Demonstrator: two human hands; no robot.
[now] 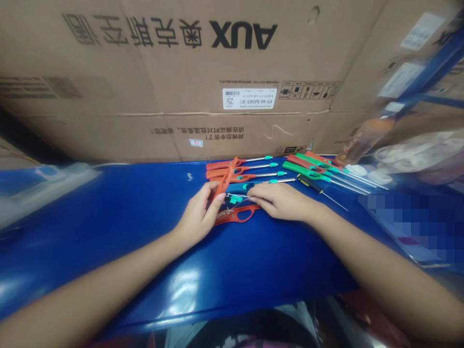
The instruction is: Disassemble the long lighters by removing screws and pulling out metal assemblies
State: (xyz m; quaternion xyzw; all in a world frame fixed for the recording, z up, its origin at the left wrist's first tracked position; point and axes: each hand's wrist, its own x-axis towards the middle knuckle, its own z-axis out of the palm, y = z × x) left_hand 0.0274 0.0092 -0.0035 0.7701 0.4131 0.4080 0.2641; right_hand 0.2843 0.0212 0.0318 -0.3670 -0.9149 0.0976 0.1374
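My left hand (197,212) is closed on an orange lighter handle shell (229,176), held tilted up off the table. Under it lies another orange handle half (243,213) with an oval finger opening. Between my hands sits a small teal trigger piece (236,198) with thin wire near it. My right hand (281,200) is pinched at the end of the thin wire (243,195). Just beyond are several long-necked lighters, among them a red one (219,165) and a blue one (235,187), which my hands partly cover.
At the right lie more lighters, including a green one (304,170), and a black and yellow screwdriver (309,183). A large cardboard box (145,96) stands behind the blue table (145,285). An orange bottle (368,140) and plastic bags (424,154) are at far right.
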